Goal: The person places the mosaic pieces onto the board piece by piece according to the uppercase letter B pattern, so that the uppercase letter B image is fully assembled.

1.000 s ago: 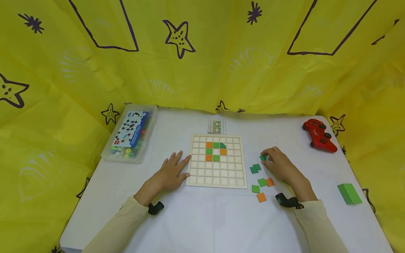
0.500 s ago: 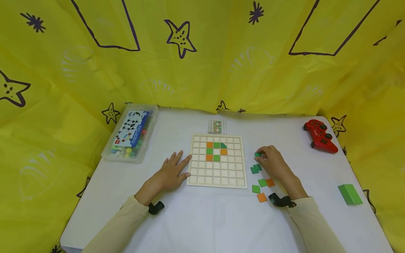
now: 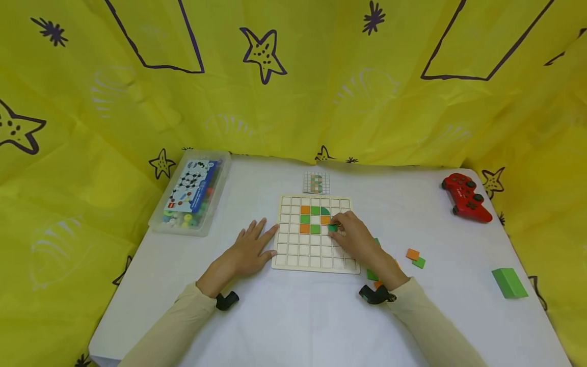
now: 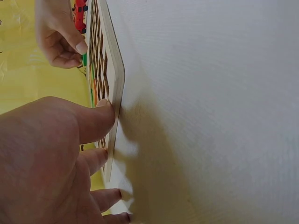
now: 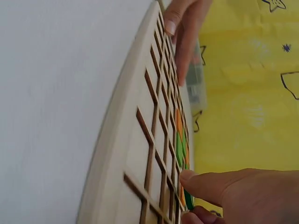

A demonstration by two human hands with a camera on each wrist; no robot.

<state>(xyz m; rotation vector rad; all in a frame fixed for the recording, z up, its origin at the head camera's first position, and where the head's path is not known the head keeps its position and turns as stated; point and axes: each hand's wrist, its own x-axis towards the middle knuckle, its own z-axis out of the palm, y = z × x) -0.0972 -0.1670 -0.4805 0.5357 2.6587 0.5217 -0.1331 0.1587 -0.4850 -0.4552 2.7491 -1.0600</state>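
My right hand pinches a small dark green tile between thumb and fingertips. It hovers over the right part of a wooden grid board, just below an orange tile in the grid. Several orange and green tiles sit in cells around one bare cell, with a green quarter-round piece at their upper right. With fingers spread, my left hand rests at the board's left edge; in the left wrist view its thumb touches the rim. My right forearm partly hides several loose tiles.
Behind the board lies a small pattern card. An orange tile and a green tile lie right of my forearm. Around the table are a clear box of beads, a red game controller and a green block.
My right hand has carried the dark green tile leftward from the loose tiles to over the board. Two loose tiles have come into view beside the forearm. The left hand has stayed put.
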